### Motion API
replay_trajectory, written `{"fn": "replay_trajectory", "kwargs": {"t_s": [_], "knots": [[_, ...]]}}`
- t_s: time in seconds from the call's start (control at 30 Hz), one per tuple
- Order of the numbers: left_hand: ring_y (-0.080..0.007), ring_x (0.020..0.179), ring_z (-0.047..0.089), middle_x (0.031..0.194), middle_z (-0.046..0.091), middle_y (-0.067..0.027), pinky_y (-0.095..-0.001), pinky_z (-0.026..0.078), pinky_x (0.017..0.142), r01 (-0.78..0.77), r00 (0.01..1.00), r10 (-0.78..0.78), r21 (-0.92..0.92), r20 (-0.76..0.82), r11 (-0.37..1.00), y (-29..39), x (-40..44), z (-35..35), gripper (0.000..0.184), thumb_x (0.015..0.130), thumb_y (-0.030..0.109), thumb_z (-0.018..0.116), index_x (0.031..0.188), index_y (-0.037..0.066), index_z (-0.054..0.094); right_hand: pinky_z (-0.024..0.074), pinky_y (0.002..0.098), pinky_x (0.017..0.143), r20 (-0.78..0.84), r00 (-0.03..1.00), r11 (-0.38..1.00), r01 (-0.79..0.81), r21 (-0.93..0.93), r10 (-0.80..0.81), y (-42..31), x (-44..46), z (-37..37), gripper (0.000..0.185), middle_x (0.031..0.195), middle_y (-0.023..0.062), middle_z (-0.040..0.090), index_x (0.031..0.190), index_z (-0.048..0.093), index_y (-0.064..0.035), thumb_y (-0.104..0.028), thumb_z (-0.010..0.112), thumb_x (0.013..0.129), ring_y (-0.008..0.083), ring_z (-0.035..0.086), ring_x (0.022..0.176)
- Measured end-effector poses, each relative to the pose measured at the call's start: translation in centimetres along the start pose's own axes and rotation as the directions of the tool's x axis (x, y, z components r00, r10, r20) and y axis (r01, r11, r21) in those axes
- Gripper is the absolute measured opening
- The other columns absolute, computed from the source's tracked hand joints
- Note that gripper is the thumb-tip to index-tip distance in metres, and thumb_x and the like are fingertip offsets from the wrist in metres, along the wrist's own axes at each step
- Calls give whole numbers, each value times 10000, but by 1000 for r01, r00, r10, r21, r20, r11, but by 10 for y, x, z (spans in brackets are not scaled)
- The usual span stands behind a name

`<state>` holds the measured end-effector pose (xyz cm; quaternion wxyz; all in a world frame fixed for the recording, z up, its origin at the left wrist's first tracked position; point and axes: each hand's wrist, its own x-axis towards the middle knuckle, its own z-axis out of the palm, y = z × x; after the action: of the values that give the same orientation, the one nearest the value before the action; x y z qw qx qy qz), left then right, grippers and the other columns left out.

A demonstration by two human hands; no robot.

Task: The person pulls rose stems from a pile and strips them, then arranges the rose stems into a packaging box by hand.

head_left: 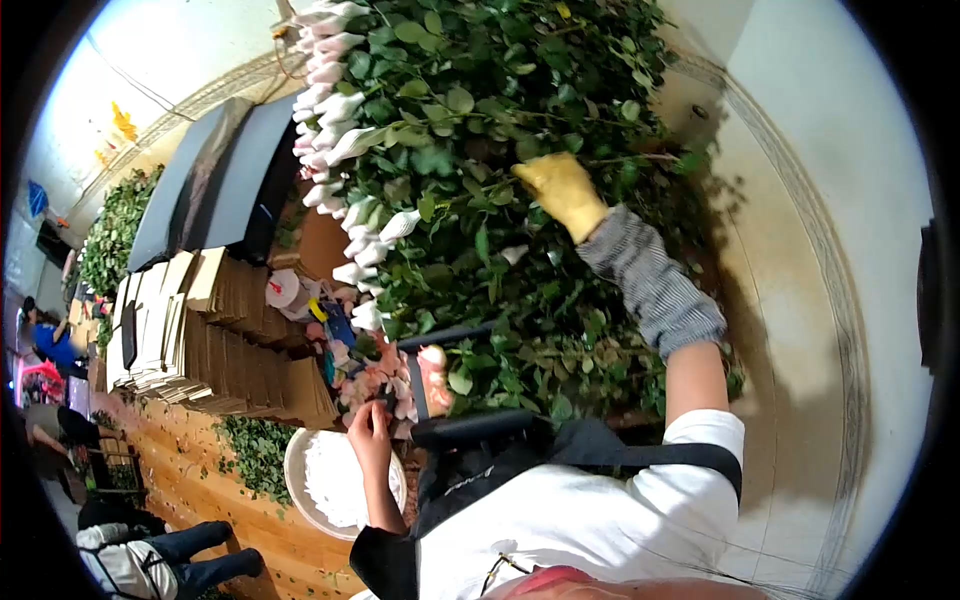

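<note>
My right hand (565,196), in a yellow glove with a grey knitted sleeve above it, reaches over a big pile of leafy rose stems (480,110). Its fingers are closed and seem to grip a rose stem among the leaves. Many pale buds in white sleeves (330,75) line the left side of the pile; one bud (400,226) sticks out towards the middle. Lower left, my bare left hand (370,428) has its fingers pinched together near pink petals (365,385). What it holds is too small to make out.
A white bucket (293,470) full of white pieces stands beside my left forearm. Left of the pile are stacked cardboard sheets (215,350) and a dark box (205,180). Leaves litter the wooden floor (190,450). Other people (165,560) are at the far left.
</note>
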<state>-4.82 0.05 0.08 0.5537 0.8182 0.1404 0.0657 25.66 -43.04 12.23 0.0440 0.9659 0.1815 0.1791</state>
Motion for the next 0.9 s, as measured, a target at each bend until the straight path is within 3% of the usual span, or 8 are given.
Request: {"fn": "replay_trajectory", "kwargs": {"t_s": [0.13, 0.23, 0.3, 0.4, 0.57, 0.67, 0.77, 0.9], "knots": [[-109, 715, 594, 782, 669, -55, -275, 480, 660, -79, 994, 79, -12, 70, 997, 7, 1, 14, 238, 1033, 168, 581, 1028, -42, 693, 462, 416, 1069, 526, 849, 902, -261, 343, 46, -31, -45, 71, 582, 1405, 199, 553, 1449, 493, -73, -220, 698, 925, 361, 552, 1269], [-124, 733, 603, 791, 676, -64, -281, 477, 672, -90, 991, 85, 35, 105, 995, 17, -6, 6, 242, 1038, 169, 571, 1040, -39, 693, 379, 394, 1158, 489, 868, 692, -403, 599, 82, -34, -60, 64, 641, 1528, 172, 456, 1490, 407, -1, -205, 670, 941, 332, 422, 1421], [-109, 720, 602, 792, 675, -64, -270, 494, 668, -49, 995, 47, 29, 87, 998, 12, -10, -3, 212, 1029, 146, 588, 1040, -43, 682, 402, 397, 1137, 494, 866, 794, -355, 495, 79, -48, -55, -7, 610, 1494, 159, 499, 1475, 447, -31, -217, 673, 940, 318, 483, 1369], [-119, 732, 614, 793, 675, -64, -280, 493, 681, 34, 998, -33, -18, 56, 999, -17, -12, -14, 199, 1026, 136, 587, 1040, -36, 686, 458, 415, 1065, 36, 995, 829, -99, 551, 95, -51, -41, -44, 500, 1356, 155, 610, 1410, 533, -81, -192, 667, 941, 318, 567, 1260], [-137, 743, 638, 809, 691, -79, -282, 500, 687, 15, 1000, -15, 81, 5, 997, -10, -12, -15, 185, 1014, 130, 598, 1048, -25, 693, 524, 448, 908, -595, 797, 940, 119, 320, 102, -52, 56, -67, 494, 1136, 164, 689, 1349, 574, -69, -176, 706, 886, 361, 642, 1020], [-120, 718, 610, 794, 674, -69, -266, 479, 662, -57, 998, 53, 98, 41, 994, 10, -12, -12, 207, 1028, 140, 578, 1041, -37, 685, 527, 454, 856, 11, 978, 975, -210, 76, 210, -57, 97, -21, 329, 1015, 169, 715, 1110, 686, -43, -219, 737, 837, 338, 668, 987], [-125, 721, 624, 799, 680, -76, -274, 498, 667, -65, 998, 64, 112, 12, 992, 18, -12, -12, 182, 1016, 120, 583, 1036, -28, 687, 449, 429, 989, -306, 948, 993, -109, -47, 90, -83, 87, -18, 150, 908, 74, 709, 926, 727, -126, -125, 700, 778, 265, 665, 979], [-133, 720, 622, 793, 671, -85, -279, 493, 671, -55, 998, 57, 108, -16, 993, 8, -9, -14, 172, 1012, 101, 576, 1036, -32, 683, 430, 408, 1068, -613, 763, 978, 178, -110, -208, -125, 57, -30, 232, 903, 26, 688, 1048, 690, -119, -79, 592, 841, 232, 649, 975]]}}
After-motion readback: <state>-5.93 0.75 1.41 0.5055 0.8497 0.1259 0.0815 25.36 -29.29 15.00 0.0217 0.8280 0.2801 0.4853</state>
